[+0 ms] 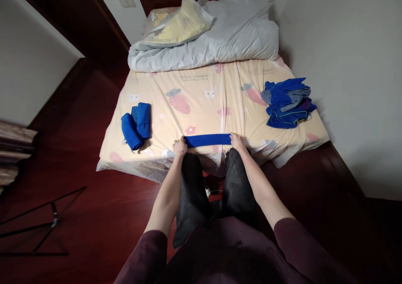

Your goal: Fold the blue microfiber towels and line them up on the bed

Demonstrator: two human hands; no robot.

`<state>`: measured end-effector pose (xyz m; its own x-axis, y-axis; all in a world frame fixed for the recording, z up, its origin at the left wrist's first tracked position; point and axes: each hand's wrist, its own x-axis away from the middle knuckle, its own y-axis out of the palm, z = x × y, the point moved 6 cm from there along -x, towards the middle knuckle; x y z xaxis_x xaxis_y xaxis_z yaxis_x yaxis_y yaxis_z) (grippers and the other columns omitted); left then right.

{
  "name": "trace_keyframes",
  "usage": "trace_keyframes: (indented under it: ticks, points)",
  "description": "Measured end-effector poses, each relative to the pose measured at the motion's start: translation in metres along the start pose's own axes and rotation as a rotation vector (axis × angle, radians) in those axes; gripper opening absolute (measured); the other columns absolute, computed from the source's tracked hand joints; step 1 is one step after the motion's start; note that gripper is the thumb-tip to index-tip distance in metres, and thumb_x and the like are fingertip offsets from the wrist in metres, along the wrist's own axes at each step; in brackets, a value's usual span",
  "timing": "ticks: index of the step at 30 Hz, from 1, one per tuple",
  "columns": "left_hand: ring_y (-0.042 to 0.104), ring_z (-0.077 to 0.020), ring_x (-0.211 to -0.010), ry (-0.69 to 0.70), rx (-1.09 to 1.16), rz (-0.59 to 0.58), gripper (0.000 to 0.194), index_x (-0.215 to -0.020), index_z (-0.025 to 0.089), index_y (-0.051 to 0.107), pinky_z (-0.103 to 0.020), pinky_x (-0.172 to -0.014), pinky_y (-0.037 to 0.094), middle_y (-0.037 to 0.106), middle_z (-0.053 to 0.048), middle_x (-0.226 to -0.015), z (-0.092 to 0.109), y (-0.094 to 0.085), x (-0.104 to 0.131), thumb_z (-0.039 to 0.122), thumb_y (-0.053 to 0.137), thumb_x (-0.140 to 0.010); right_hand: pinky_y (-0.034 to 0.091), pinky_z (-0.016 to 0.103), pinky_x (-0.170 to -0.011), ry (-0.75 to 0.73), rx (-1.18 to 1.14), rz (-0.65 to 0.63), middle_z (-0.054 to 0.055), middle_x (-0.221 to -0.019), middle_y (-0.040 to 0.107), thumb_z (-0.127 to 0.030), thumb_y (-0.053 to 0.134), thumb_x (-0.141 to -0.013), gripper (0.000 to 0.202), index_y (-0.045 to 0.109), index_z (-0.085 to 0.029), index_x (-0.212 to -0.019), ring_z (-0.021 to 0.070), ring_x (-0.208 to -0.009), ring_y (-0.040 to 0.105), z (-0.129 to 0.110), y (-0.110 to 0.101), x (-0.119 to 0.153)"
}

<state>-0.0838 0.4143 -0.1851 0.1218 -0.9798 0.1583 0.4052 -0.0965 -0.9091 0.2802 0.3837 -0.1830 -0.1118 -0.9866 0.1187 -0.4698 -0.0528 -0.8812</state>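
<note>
A blue towel (207, 140), folded into a long narrow strip, lies across the near edge of the bed between my hands. My left hand (180, 145) is closed on its left end, and my right hand (236, 142) grips the right end. To the left on the bedsheet rest rolled blue towels (143, 120), bunched side by side. Over on the right is a crumpled heap of blue and grey cloths (287, 101), one with a light green edge.
The bed (201, 108) has a cream sheet printed with carrots and rabbits. A grey quilt (241, 32) and a yellow pillow (185, 22) are at its head. Black stand legs (53, 219) are on the red floor at left. A wall (351, 87) rises on the right.
</note>
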Motion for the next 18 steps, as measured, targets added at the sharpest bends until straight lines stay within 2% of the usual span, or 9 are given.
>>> trace_keyframes:
  ticks: [5,10,18]
  points:
    - [0.061,-0.0396,-0.126,-0.003,-0.029,-0.007,0.045,-0.143,0.02,0.061,-0.054,-0.103,0.045,0.072,-0.023,-0.116,0.002,-0.002,0.002,0.027,0.042,-0.103,0.051,0.032,-0.102,0.009,-0.002,-0.01,0.011,-0.125,0.077,-0.026,0.046,-0.108,0.035,0.07,-0.024,-0.133,0.0247,-0.119,0.071,0.001,0.001,-0.002]
    - [0.059,-0.0397,-0.128,0.022,-0.067,-0.006,0.045,-0.14,0.017,0.061,-0.054,-0.103,0.045,0.071,-0.024,-0.123,0.006,-0.004,0.005,0.03,0.036,-0.105,0.051,0.033,-0.103,0.034,0.004,-0.029,0.013,-0.128,0.076,-0.025,0.045,-0.108,0.037,0.069,-0.023,-0.136,0.026,-0.119,0.071,0.0,0.0,-0.001]
    - [0.056,-0.0382,-0.129,0.074,-0.101,0.028,0.042,-0.138,0.017,0.062,-0.051,-0.104,0.047,0.068,-0.022,-0.13,0.009,-0.011,0.009,0.031,0.041,-0.105,0.048,0.03,-0.104,0.056,0.018,-0.079,0.013,-0.133,0.073,-0.029,0.043,-0.11,0.038,0.065,-0.022,-0.14,0.024,-0.124,0.067,-0.003,-0.003,0.0]
